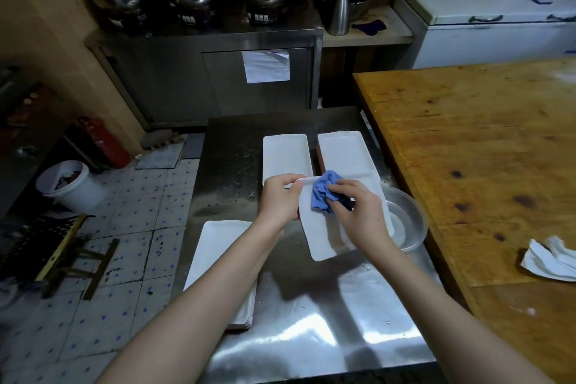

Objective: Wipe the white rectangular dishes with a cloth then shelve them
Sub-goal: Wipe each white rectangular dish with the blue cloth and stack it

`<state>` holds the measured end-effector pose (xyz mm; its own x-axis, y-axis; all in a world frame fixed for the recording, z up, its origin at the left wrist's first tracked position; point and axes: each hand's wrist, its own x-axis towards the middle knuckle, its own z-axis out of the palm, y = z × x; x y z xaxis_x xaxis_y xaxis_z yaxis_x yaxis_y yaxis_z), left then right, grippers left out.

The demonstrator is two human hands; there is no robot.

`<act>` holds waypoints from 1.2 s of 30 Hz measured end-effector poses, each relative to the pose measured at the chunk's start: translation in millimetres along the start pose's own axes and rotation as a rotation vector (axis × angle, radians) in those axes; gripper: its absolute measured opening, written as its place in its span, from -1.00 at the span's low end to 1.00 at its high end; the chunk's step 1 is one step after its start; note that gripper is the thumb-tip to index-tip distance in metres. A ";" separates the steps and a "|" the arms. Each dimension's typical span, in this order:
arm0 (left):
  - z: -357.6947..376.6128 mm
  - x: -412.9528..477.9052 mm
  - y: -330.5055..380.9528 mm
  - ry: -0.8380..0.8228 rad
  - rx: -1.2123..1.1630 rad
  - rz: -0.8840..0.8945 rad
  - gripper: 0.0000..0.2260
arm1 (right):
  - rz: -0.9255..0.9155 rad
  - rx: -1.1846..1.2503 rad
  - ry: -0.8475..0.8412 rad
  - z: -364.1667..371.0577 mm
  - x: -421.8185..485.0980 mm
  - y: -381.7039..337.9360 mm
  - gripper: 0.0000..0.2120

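Near the steel table's (311, 321) right edge, our left hand (279, 196) pinches a white rectangular dish's (321, 240) far corner while our right hand's (358, 212) curled fingers clutch a blue cloth (322, 193) against it.

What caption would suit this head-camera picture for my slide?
Left hand holds a white rectangular dish while right hand presses a blue cloth on it.

Left arm: bare forearm, entering from lower left, angled up toward centre.
Left hand (278, 198): back to the camera, fingers (288, 181) curled, pinching the far left corner of a white dish (316, 234).
Right arm: bare forearm, entering from lower right.
Right hand (361, 218): palm down, fingers (338, 193) bunched on a blue cloth (322, 193), pressing it to the dish face.
Hands: close together, apart.
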<state>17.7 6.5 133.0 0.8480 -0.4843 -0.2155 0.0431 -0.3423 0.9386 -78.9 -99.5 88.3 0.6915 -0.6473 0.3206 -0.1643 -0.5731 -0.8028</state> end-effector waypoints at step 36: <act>-18.4 13.6 -4.1 0.065 -0.165 -0.101 -0.87 | -0.195 -0.191 -0.148 23.9 -18.7 -27.7 -0.78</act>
<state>38.7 16.1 131.1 0.8671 -0.3991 -0.2980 0.2110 -0.2477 0.9456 -70.4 -59.6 92.6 0.8156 -0.4433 0.3717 -0.1374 -0.7726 -0.6199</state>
